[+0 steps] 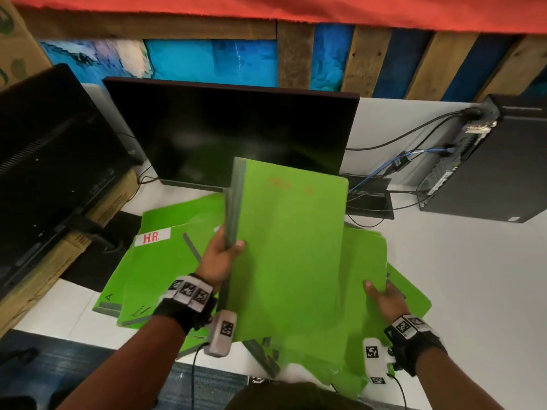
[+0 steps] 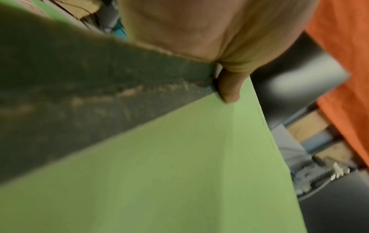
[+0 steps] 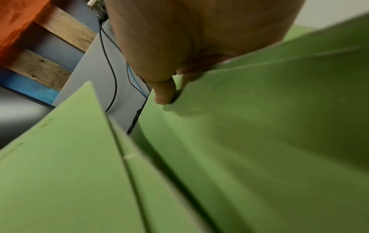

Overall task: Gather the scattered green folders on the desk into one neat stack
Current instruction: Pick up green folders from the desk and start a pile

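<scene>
Head view: nearest, both wrists reaching in over the bench (image 1: 461, 291) edge. Left hand (image 1: 220, 255) gripping the grey spine of a raised folder (image 1: 290, 247), thumb curled over onto the green cover; confirmed in the left wrist view, thumb (image 2: 229, 88) pressing where spine meets cover. Right hand (image 1: 383, 297) pinching the edge of another folder (image 1: 367, 255) lower down, thumb on top, fingers hidden beneath; in the right wrist view, thumb (image 3: 163, 93) clamping a green sheet. So, both grips closed on folders, neither spread.

Raised folder standing tilted, long axis running away from the body, spine to the left, far corner up against the monitor (image 1: 231, 128). Beyond and beneath, loose folders fanning across the bench: one with an HR label (image 1: 152, 237) to the left, more splayed out to the right.

Probably mid-gather, with the stack not yet squared. Coming move likely turning on this: right-held folder lying just right of and below the raised one, so needing to slide left under it, edges parallel. Left hand nearer the HR folder.
</scene>
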`<state>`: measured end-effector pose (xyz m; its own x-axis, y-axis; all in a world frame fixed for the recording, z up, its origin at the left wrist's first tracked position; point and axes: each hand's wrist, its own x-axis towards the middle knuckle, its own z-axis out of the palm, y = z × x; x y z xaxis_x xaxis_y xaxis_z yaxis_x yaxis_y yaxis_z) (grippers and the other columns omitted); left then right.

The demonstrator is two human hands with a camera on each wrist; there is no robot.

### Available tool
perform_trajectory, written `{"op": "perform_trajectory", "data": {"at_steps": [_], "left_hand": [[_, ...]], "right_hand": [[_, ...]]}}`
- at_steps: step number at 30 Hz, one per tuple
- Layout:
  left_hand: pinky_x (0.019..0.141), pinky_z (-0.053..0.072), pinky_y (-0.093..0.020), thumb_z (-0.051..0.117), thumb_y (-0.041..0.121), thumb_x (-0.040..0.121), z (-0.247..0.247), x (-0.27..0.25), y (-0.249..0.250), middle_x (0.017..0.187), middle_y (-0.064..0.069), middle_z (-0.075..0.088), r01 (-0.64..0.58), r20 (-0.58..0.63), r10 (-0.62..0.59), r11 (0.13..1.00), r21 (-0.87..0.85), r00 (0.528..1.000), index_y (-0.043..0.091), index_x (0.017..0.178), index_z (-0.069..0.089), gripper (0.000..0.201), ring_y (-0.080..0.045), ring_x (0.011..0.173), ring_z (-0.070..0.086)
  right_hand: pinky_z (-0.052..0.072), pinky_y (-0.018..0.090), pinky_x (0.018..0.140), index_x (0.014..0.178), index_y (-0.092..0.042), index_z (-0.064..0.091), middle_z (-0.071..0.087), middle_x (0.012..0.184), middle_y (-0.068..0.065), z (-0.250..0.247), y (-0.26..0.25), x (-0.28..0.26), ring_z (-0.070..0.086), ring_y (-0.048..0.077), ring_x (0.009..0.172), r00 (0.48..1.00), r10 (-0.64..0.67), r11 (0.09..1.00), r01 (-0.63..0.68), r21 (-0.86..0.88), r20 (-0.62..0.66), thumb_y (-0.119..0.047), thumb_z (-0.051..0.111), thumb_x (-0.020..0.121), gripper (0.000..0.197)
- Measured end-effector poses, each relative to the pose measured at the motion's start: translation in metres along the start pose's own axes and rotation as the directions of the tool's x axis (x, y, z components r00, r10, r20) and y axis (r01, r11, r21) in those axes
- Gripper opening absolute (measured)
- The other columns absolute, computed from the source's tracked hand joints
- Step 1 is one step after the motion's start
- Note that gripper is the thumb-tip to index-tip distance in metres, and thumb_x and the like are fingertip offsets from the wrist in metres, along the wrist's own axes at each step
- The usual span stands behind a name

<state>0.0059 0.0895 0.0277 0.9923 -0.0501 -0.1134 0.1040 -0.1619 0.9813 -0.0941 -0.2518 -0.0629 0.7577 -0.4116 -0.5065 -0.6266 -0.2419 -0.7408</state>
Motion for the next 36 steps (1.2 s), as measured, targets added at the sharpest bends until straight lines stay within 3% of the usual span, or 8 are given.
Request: {"op": "perform_trajectory", "data": {"at_steps": [3,10,18,20,23,25,32,36], "left_hand": [[0.104,0.037,-0.037,0.058,0.001,0.087,0.035,0.010,-0.013,0.120,0.000,0.053,0.068,0.122,-0.081,0.992,0.102,0.989,0.016,0.135,0.044,0.053,-0.016,0.110,0.047],[0.095,0.044,-0.036,0.054,0.020,0.094,0.093,0.013,-0.047,0.122,-0.009,0.056,0.260,0.120,-0.337,0.870,0.418,0.934,0.018,0.136,0.040,0.045,-0.029,0.111,0.054],[0.114,0.025,-0.040,0.059,0.038,0.086,0.079,0.004,-0.071,0.147,-0.008,0.023,0.208,-0.007,-0.298,0.650,0.731,0.955,0.016,0.149,0.021,0.077,-0.031,0.134,0.024],[0.112,0.027,-0.042,0.065,0.031,0.080,0.052,0.006,-0.073,0.147,-0.011,0.024,0.346,-0.264,-0.224,0.635,0.691,0.938,0.013,0.146,0.026,0.078,-0.034,0.133,0.026],[0.110,0.031,-0.044,0.072,0.021,0.072,0.010,0.009,-0.072,0.146,-0.018,0.028,0.645,-0.591,-0.357,0.654,0.396,0.724,0.004,0.143,0.027,0.085,-0.036,0.133,0.029],[0.109,0.034,-0.045,0.075,0.025,0.071,-0.008,0.011,-0.071,0.144,-0.021,0.033,0.727,-0.595,-0.492,0.641,0.245,0.635,0.002,0.145,0.023,0.093,-0.036,0.132,0.035],[0.086,0.051,-0.036,0.075,0.026,0.078,-0.029,0.020,-0.085,0.114,-0.011,0.064,0.676,-0.404,-0.603,0.735,0.052,0.688,-0.001,0.120,0.056,0.054,-0.033,0.105,0.062],[0.094,0.050,-0.043,0.065,0.043,0.079,-0.044,0.012,-0.087,0.126,-0.016,0.057,0.719,-0.427,-0.633,0.692,0.062,0.646,0.008,0.127,0.054,0.061,-0.035,0.108,0.058]], "right_hand": [[0.040,0.032,0.093,0.130,-0.008,0.051,0.059,0.126,0.016,0.001,-0.001,0.000,0.056,0.032,0.113,0.999,0.033,0.999,-0.033,-0.001,-0.030,-0.032,0.046,0.097,0.042],[0.025,0.040,0.109,0.136,0.004,0.044,0.039,0.143,0.030,0.000,-0.026,-0.010,0.033,0.040,0.135,0.986,0.132,0.991,-0.127,0.047,-0.107,-0.042,0.015,0.101,0.065],[0.040,0.031,0.089,0.130,0.000,0.051,0.058,0.127,0.023,0.005,-0.026,-0.008,0.055,0.038,0.117,0.996,0.052,0.998,-0.054,-0.029,-0.066,-0.026,0.048,0.097,0.042],[0.040,0.034,0.093,0.130,-0.002,0.051,0.058,0.127,0.022,0.005,-0.026,-0.009,0.054,0.038,0.118,0.995,0.067,0.998,-0.068,-0.018,-0.071,-0.028,0.049,0.097,0.042],[0.037,0.039,0.100,0.132,-0.002,0.049,0.056,0.131,0.022,0.004,-0.025,-0.009,0.051,0.039,0.122,0.993,0.099,0.995,-0.100,-0.020,-0.069,-0.030,0.049,0.096,0.045],[0.036,0.040,0.100,0.132,-0.002,0.049,0.056,0.131,0.022,0.003,-0.022,-0.007,0.051,0.039,0.122,0.992,0.104,0.994,-0.107,-0.034,-0.075,-0.030,0.049,0.097,0.045],[0.036,0.044,0.101,0.140,-0.006,0.040,0.052,0.134,0.023,0.004,-0.029,-0.006,0.049,0.042,0.122,0.989,0.120,0.990,-0.125,-0.061,-0.084,-0.030,0.048,0.097,0.050],[0.030,0.044,0.106,0.144,-0.006,0.033,0.045,0.142,0.023,0.007,-0.041,-0.003,0.042,0.042,0.129,0.991,0.119,0.988,-0.125,-0.090,-0.068,-0.030,0.047,0.097,0.055]]}}
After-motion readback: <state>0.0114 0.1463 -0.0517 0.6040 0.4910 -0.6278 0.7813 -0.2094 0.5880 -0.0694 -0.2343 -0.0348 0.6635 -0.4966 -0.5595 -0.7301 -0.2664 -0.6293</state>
